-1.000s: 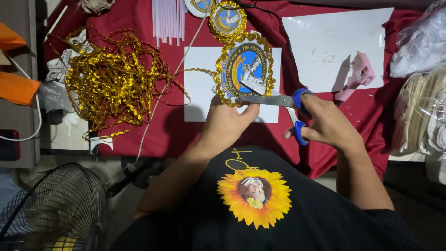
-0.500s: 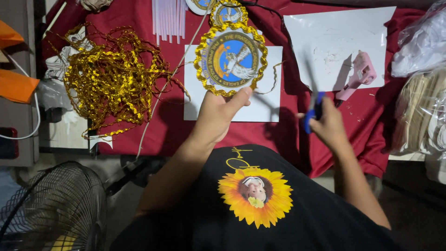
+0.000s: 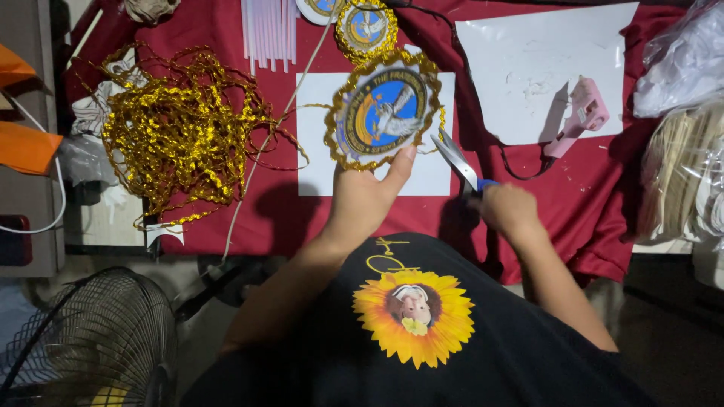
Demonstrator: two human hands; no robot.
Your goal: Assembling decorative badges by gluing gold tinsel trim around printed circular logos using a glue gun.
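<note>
My left hand (image 3: 366, 200) holds up a round paper emblem (image 3: 383, 109), blue in the middle with a gold trim glued round its rim. It hangs tilted above a white sheet (image 3: 317, 162) on the dark red tablecloth (image 3: 603, 196). My right hand (image 3: 509, 209) grips blue-handled scissors (image 3: 460, 162), their blades slightly apart and pointing up-left at the emblem's lower right edge. A loose end of gold trim (image 3: 302, 113) trails left from the emblem.
A heap of gold trim (image 3: 177, 128) lies at left. Pink-white straws (image 3: 269, 30) and another trimmed emblem (image 3: 367, 24) lie at the top. A pink glue gun (image 3: 579, 117) rests on a second white sheet (image 3: 528, 53). Plastic bags (image 3: 682, 151) sit at right, a fan (image 3: 83, 343) below left.
My left hand turned and lifted the emblem, then tilted it rightward. My right hand drew back with the scissors, then brought them up to the emblem's lower right edge.
</note>
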